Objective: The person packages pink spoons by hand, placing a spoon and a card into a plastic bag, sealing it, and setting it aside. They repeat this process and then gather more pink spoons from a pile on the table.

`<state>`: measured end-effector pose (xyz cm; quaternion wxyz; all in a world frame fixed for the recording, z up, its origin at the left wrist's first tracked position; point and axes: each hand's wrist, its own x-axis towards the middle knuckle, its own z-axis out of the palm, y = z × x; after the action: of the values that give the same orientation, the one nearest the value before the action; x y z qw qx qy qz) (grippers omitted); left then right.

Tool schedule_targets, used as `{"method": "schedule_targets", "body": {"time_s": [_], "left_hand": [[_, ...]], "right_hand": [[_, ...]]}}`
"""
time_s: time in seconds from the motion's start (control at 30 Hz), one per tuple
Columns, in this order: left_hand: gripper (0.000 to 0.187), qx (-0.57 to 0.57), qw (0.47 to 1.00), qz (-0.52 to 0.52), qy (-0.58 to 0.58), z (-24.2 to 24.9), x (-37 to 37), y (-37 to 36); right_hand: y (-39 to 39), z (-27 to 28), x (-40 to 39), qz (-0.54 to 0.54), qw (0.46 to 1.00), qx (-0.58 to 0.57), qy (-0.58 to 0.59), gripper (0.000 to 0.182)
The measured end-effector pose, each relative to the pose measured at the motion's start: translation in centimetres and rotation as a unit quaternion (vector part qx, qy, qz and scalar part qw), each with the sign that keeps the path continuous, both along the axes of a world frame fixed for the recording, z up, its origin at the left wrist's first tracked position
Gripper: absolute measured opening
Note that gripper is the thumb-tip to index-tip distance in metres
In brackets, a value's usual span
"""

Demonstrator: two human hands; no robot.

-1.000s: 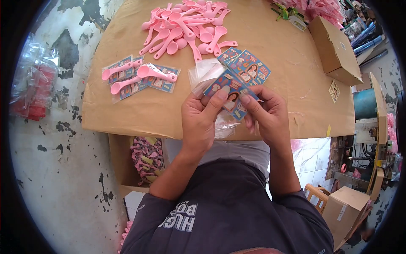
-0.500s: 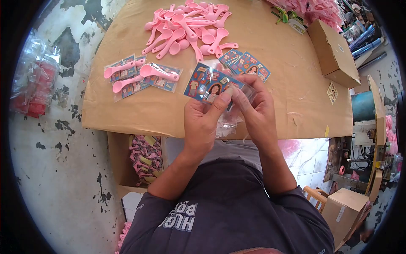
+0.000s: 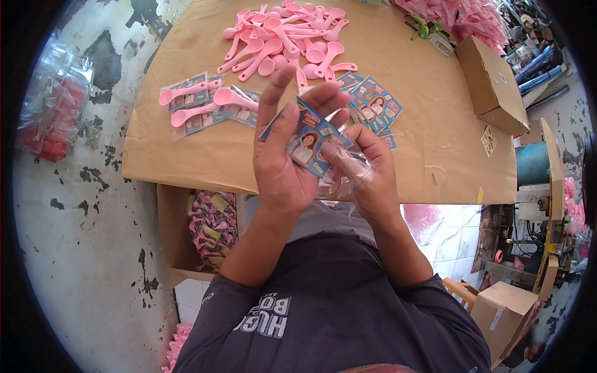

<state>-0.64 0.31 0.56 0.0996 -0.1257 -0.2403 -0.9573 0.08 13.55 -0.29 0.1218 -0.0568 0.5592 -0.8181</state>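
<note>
My left hand (image 3: 278, 166) has its thumb on a blue printed card (image 3: 306, 148), the other fingers raised behind it. The card stands tilted above the front of the table, its lower right corner against a clear plastic bag (image 3: 353, 163). That bag is pinched in my right hand (image 3: 380, 186), thumb and fingers together. Just beyond the right hand lies a fanned stack of similar cards (image 3: 382, 104). To the left of my left hand, pink measuring spoons (image 3: 186, 93) rest on bagged cards (image 3: 202, 123).
A heap of pink spoons (image 3: 273, 46) covers the back of the brown-papered table (image 3: 186, 165). A cardboard box (image 3: 491, 84) stands at its right edge, near pink plastic bundles (image 3: 460, 18). Below the table's left front, an open box (image 3: 174, 230) holds packed pink items.
The card has tilted up and swung round in my left hand, whose fingers have lifted and spread. My right hand has shifted down, showing more of the plastic bag and the card stack.
</note>
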Motion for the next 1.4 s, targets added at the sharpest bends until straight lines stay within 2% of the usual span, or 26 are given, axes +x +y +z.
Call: {"method": "schedule_targets", "body": {"time_s": [0.07,0.13,0.2,0.3,0.37,0.4,0.47,0.5,0.57,0.67,0.73,0.83,0.87,0.97,1.0,1.1,1.23,1.3,1.4], "left_hand": [[0.042,0.001,0.999,-0.036,0.005,0.0,0.2,0.2],[0.041,0.007,0.999,-0.031,-0.020,-0.1,0.5,0.5],[0.045,-0.026,0.998,-0.052,0.002,-1.0,0.5,0.5],[0.045,-0.035,0.999,-0.035,-0.007,-0.7,0.7,0.8],[0.042,-0.033,0.999,-0.025,-0.026,-0.1,1.0,0.9],[0.038,-0.030,0.998,-0.017,-0.046,0.1,1.0,0.9],[0.038,-0.032,0.997,-0.008,-0.064,-0.2,1.0,0.7],[0.038,-0.035,0.996,0.001,-0.083,-0.5,1.0,0.6],[0.038,-0.004,0.995,-0.002,-0.102,-1.2,0.9,0.1],[0.038,0.037,0.992,-0.002,-0.123,-2.0,0.6,-1.9],[0.036,0.046,0.992,0.041,-0.106,-2.4,0.2,-3.9],[0.034,0.055,0.994,0.049,-0.086,-1.6,0.7,-5.8],[0.034,0.054,0.994,0.046,-0.079,-1.3,0.8,-6.1],[0.033,0.035,0.996,0.055,-0.053,-1.0,1.0,-7.4],[0.033,0.034,0.997,0.059,-0.045,-0.9,1.3,-7.7],[0.034,0.006,0.995,0.091,-0.034,-0.2,2.2,-8.5],[0.037,-0.027,0.985,0.138,-0.099,-0.7,3.2,-9.9],[0.038,-0.042,0.980,0.151,-0.125,-1.1,3.2,-10.6],[0.039,-0.067,0.973,0.154,-0.162,-2.1,2.7,-11.8]], "right_hand": [[-0.3,0.6,0.1,-0.010,0.999,0.002,0.033,0.020],[-0.3,-0.4,0.0,-0.016,0.999,0.007,0.043,0.021],[-0.5,-0.9,0.0,-0.023,0.998,0.014,0.053,0.023],[-1.1,-1.0,0.2,-0.057,0.996,-0.001,0.075,0.030],[-1.2,-0.7,0.5,-0.115,0.984,0.068,0.115,0.027],[-1.1,-0.5,0.7,-0.115,0.984,0.068,0.116,0.027],[-0.5,-0.1,1.0,-0.162,0.932,0.196,0.260,0.025],[-0.2,0.0,1.0,-0.163,0.931,0.196,0.261,0.025],[0.5,0.2,1.0,-0.155,0.836,0.302,0.432,0.025],[1.6,0.4,1.9,-0.154,0.847,0.293,0.416,0.019],[2.7,0.7,2.1,-0.157,0.845,0.296,0.416,0.020],[4.5,0.8,2.0,-0.157,0.918,0.223,0.288,0.013],[5.2,0.9,1.8,-0.162,0.916,0.222,0.294,0.013],[7.7,1.8,0.4,-0.095,0.898,0.346,0.255,0.018],[8.4,2.2,-0.1,-0.094,0.897,0.343,0.264,0.018],[10.6,3.0,-1.9,-0.058,0.848,0.440,0.289,0.020],[13.4,1.2,-5.7,-0.113,0.817,0.499,0.267,0.018],[15.4,-0.7,-7.9,-0.113,0.807,0.521,0.254,0.017],[15.4,-0.5,-9.1,-0.088,0.791,0.562,0.225,0.016]]}}
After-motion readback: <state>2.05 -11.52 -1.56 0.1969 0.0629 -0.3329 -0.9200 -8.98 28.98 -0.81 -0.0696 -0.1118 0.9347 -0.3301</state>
